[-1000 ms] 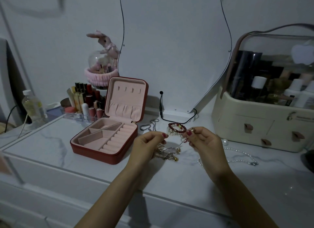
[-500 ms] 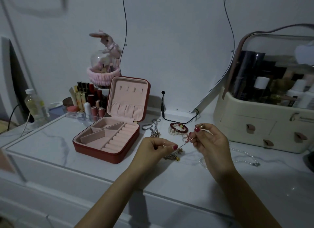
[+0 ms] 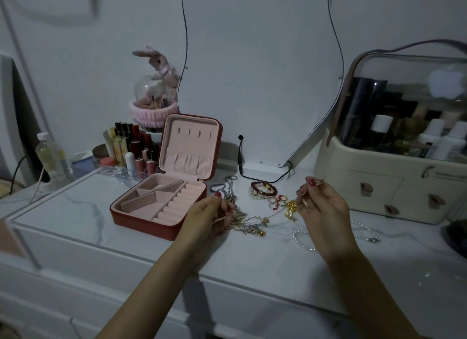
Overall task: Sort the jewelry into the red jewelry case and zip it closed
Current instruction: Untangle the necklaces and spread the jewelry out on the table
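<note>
The red jewelry case (image 3: 141, 221) lies open on the marble top, its pink compartments bare and its lid upright. My left hand (image 3: 211, 216) pinches one end of a thin chain just right of the case, over a tangle of gold necklaces (image 3: 249, 225). My right hand (image 3: 321, 207) is raised further right and pinches a small ring-like piece near its fingertips. Between the hands lie a red bead bracelet (image 3: 262, 188), several rings (image 3: 276, 201) and gold charms (image 3: 290, 208). A silver chain (image 3: 228, 187) lies behind my left hand. A pearl necklace (image 3: 303, 240) shows under my right wrist.
A cream cosmetics organiser (image 3: 394, 187) with a clear lid stands at the right. Lipsticks and bottles (image 3: 131, 149) crowd the back left, beside a plastic bottle (image 3: 51, 154). A mirror base with a black cable (image 3: 262, 168) stands behind the jewelry. The table's front edge runs under my forearms.
My hands have drawn apart: the left moved left and down toward the case, the right rose to the right, stretching the thin chain between them.
</note>
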